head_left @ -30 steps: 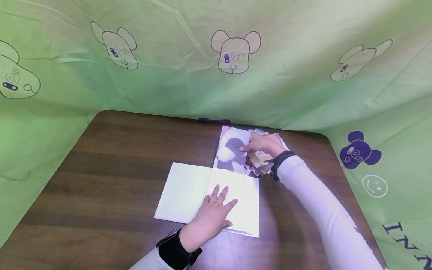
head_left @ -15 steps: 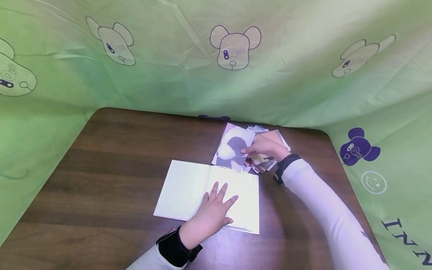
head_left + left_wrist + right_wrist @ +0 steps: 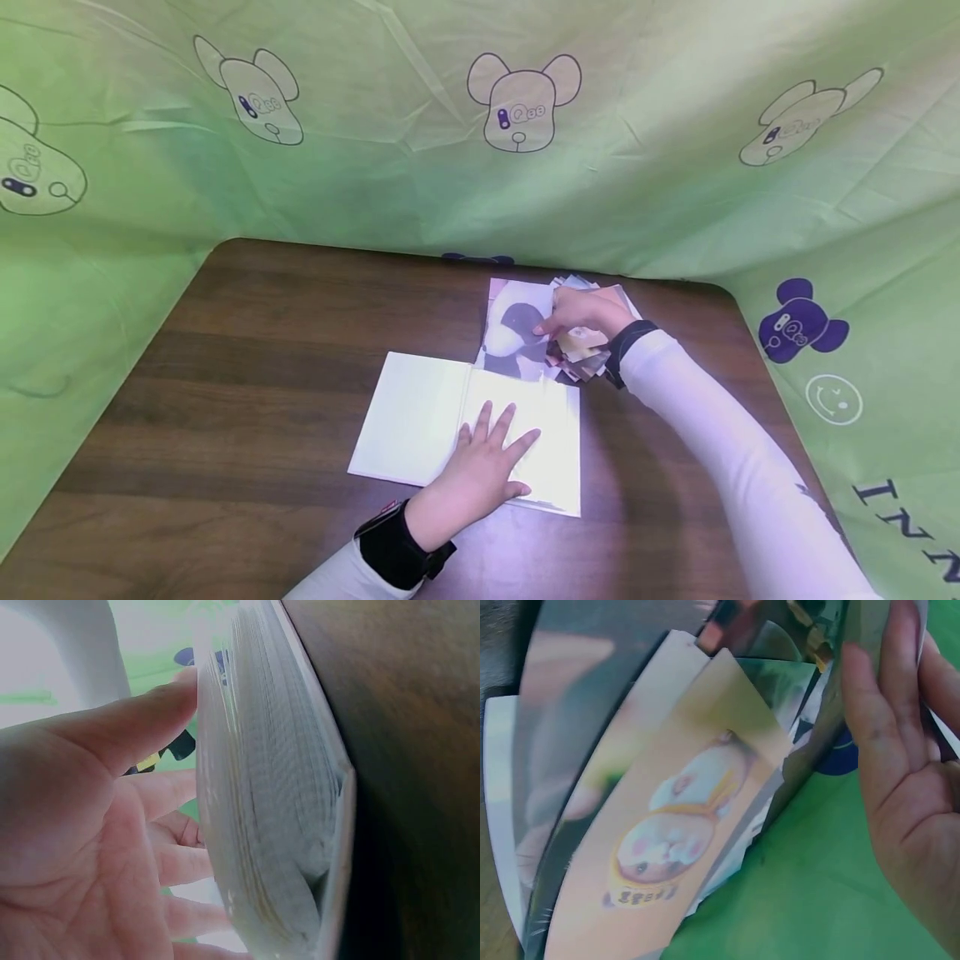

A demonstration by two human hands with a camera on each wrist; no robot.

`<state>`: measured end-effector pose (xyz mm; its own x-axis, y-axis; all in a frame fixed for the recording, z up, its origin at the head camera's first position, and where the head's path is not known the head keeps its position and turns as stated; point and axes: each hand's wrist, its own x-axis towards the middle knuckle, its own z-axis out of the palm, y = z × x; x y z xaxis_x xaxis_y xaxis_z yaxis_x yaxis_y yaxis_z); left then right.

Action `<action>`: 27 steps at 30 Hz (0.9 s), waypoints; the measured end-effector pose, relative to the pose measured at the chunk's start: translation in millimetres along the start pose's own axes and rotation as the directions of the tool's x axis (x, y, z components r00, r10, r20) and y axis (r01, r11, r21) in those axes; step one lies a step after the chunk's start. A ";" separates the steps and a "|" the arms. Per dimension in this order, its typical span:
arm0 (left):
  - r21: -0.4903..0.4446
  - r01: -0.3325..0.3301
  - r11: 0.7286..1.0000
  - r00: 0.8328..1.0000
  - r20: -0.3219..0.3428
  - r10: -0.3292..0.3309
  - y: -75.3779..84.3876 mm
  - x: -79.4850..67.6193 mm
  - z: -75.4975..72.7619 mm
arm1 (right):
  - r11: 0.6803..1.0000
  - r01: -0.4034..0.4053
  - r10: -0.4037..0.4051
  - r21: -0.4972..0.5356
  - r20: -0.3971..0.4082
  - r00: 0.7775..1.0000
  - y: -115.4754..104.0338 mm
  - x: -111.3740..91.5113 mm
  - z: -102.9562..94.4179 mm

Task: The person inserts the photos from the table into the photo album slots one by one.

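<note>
An album [image 3: 408, 417] with white pages lies open on the table; its thick block of pages [image 3: 277, 780] shows edge-on in the left wrist view. My left hand [image 3: 480, 475] rests spread on the right-hand page, fingers straight. At the far edge of that page, a picture card [image 3: 517, 321] with a white and grey print stands out, its lower edge right at the page's top. My right hand [image 3: 581, 312] pinches this card by its right side, thumb on the printed face. Under and beside that hand lies a fanned pile of picture cards [image 3: 585, 367], one showing a cartoon animal [image 3: 667, 840].
A brown wooden table [image 3: 247, 375] carries everything. Green cloth [image 3: 375, 192] printed with bear-like heads hangs close behind the table's far edge and along both sides. The card pile sits near the far right part of the table.
The card in my right hand leaned to the right half a second ago and now stands straighter again, shifted slightly left. My left hand stays on the page.
</note>
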<state>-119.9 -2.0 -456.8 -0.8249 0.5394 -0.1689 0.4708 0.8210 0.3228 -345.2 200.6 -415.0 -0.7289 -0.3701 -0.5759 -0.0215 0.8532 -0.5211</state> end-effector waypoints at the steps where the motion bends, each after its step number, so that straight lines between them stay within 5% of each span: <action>1: 0.001 -0.002 1.000 1.000 -0.001 0.002 0.0 0.1 -0.6 | 1.000 -0.007 0.007 -0.023 -0.012 1.000 -1.1 0.4 -0.9; 12: 0.005 -0.013 1.000 0.999 0.040 0.012 1.9 2.4 -3.8 | 0.998 0.041 -0.041 0.055 0.005 0.999 -14.6 5.8 5.6; 19: -0.002 -0.015 1.000 0.998 0.067 0.015 0.5 -0.5 -8.3 | 0.999 0.038 -0.037 0.010 -0.097 0.995 -19.8 6.0 2.5; 27: -0.005 -0.019 1.000 0.999 0.043 0.019 -2.7 -2.2 -10.3 | 1.000 -0.002 0.002 0.004 -0.045 0.999 -8.3 -2.6 -1.4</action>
<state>-122.6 -7.3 -447.8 -0.8016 0.5626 -0.2023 0.4849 0.8098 0.3303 -344.1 195.0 -408.3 -0.7592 -0.3512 -0.5480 -0.0174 0.8526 -0.5223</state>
